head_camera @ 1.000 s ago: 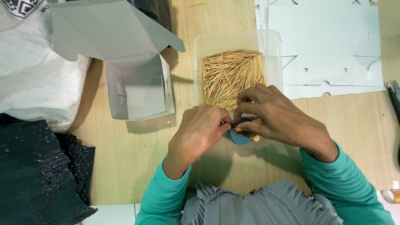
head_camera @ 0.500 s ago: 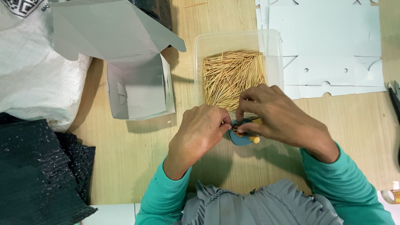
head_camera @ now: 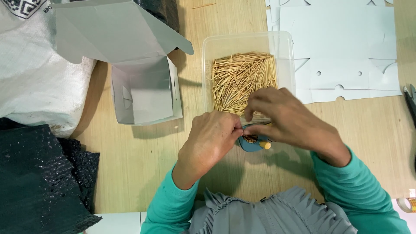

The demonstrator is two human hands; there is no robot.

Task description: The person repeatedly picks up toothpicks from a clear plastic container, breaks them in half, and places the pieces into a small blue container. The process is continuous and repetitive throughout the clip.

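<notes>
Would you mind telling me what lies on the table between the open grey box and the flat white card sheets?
In the head view, a clear plastic tub of toothpicks sits between the open grey box and the flat card sheets.

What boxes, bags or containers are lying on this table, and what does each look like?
Open cardboard box: left of centre, grey-white, flaps up.
Clear plastic tub: above the hands, rectangular, holding tan wooden sticks.
Flat box blanks: top right, pale blue-white.
Woven sack: far left, white.
Black bag: lower left.

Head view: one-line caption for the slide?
Both hands, left hand and right hand, pinch a small blue holder beside a clear tub of toothpicks.
</notes>
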